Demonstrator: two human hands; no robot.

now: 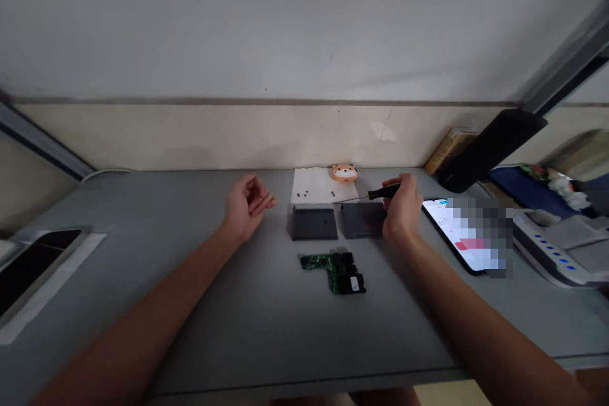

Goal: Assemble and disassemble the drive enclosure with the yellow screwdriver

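My right hand (402, 206) grips the black handle of a screwdriver (384, 191), whose thin shaft points left over the dark plates. My left hand (247, 206) is raised over the desk with its fingers curled together; whatever is between them, if anything, is too small to make out. Between my hands lie a dark flat cover (314, 224) and a second dark cover (362, 221), partly hidden by my right hand. Nearer to me is a green circuit board (335, 271) with black parts. Several tiny screws (306, 193) lie on a white paper (311, 181) behind the covers.
An orange animal-faced case (344, 172) sits on the paper's back edge. To the right are a lit phone (457, 235), a white device with blue lights (561, 247) and a tilted black object (492, 149). A dark-screened device (38, 273) lies at left.
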